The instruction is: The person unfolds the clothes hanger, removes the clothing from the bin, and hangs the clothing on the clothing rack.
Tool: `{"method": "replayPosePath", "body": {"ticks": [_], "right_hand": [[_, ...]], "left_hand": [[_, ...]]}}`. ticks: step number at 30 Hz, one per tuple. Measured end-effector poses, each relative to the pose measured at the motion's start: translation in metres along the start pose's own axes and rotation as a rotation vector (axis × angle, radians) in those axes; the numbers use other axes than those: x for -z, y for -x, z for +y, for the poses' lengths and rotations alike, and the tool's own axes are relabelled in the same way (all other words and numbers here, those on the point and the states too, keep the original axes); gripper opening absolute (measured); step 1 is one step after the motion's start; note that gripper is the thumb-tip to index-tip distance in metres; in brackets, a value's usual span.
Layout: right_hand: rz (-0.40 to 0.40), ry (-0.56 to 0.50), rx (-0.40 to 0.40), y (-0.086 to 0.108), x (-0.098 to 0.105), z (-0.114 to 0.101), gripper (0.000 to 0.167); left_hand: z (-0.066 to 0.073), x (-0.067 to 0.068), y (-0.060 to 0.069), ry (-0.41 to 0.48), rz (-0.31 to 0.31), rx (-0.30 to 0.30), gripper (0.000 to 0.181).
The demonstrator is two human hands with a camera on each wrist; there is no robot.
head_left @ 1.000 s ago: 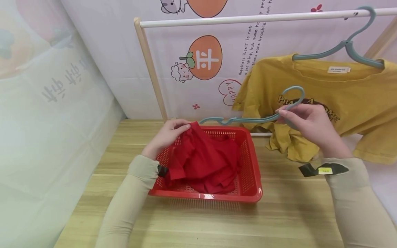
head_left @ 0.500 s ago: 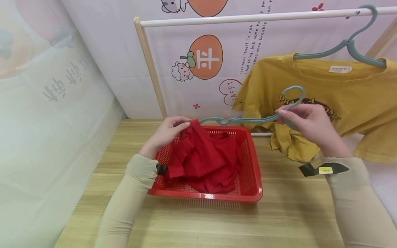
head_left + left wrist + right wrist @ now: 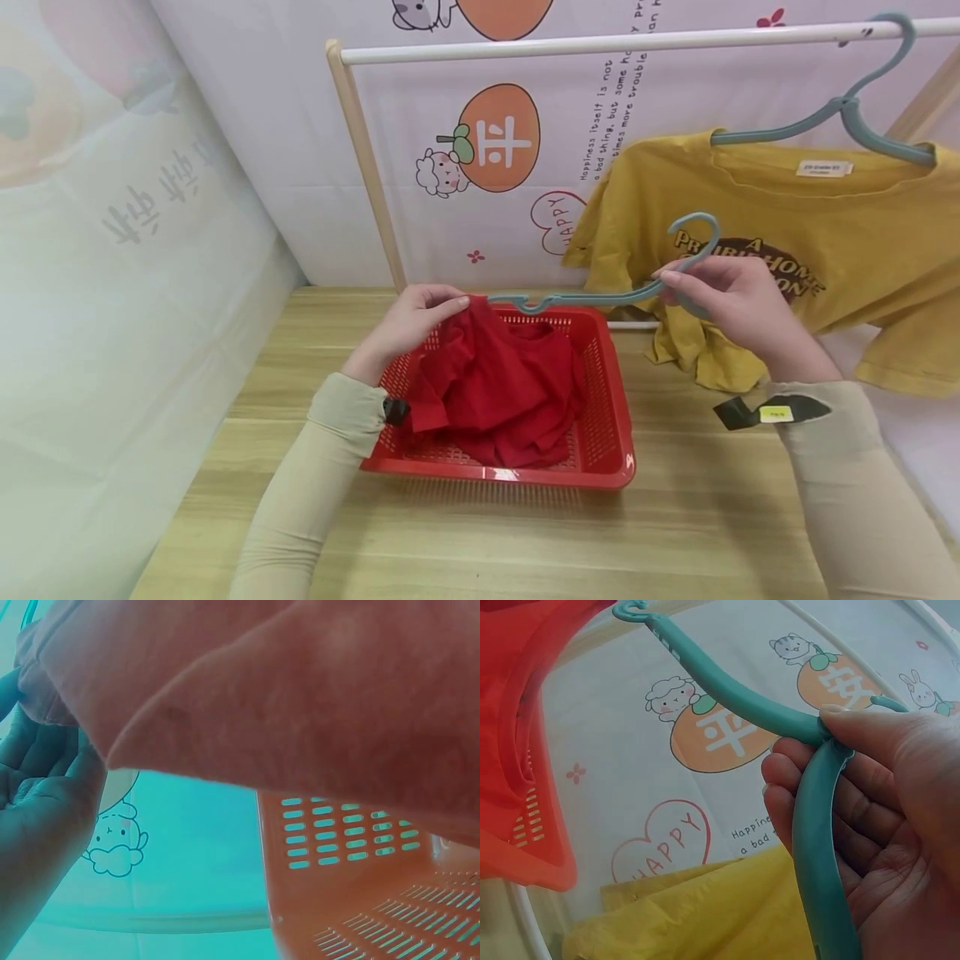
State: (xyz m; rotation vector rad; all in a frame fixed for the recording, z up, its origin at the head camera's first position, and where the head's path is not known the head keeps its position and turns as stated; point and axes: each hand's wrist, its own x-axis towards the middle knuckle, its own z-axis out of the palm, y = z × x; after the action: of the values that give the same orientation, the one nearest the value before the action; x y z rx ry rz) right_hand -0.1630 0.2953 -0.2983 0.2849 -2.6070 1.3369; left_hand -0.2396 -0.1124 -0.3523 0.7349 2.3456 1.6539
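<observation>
A red shirt (image 3: 510, 383) lies bunched over a red plastic basket (image 3: 618, 417). My left hand (image 3: 412, 321) pinches its upper left edge between thumb and fingers, lifting that part above the rim. In the left wrist view the cloth (image 3: 285, 697) fills the top and that hand (image 3: 45, 787) is at the left. My right hand (image 3: 735, 296) grips a blue-green hanger (image 3: 600, 298) near its neck, just below the hook. One hanger arm reaches left to the lifted shirt edge, its tip hidden at the cloth. The right wrist view shows thumb and fingers round the hanger's (image 3: 727, 690) centre joint.
A rack with a white rail (image 3: 600, 45) and wooden posts stands behind the basket. A yellow T-shirt (image 3: 810, 217) hangs on it at the right from another blue-green hanger (image 3: 795, 125). Basket and rack stand on a wood-grain table (image 3: 450, 542), with printed cloth behind.
My right hand has moved slightly left and down with the hanger, whose tip has gone behind or into the lifted red shirt edge. The left hand has shifted only slightly.
</observation>
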Motion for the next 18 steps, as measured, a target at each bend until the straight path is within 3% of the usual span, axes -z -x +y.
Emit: {"method": "replayPosePath", "body": {"ticks": [12,18], "right_hand": [[-0.033,-0.058,0.019,-0.004,-0.015,-0.004,0.029],[-0.045,-0.086,0.005,-0.007,-0.022,-0.007,0.033]], "left_hand": [[0.011,-0.008,-0.001,-0.04,0.037,-0.038,0.023],[0.017,-0.013,-0.003,-0.034,0.025,-0.054,0.023]]}}
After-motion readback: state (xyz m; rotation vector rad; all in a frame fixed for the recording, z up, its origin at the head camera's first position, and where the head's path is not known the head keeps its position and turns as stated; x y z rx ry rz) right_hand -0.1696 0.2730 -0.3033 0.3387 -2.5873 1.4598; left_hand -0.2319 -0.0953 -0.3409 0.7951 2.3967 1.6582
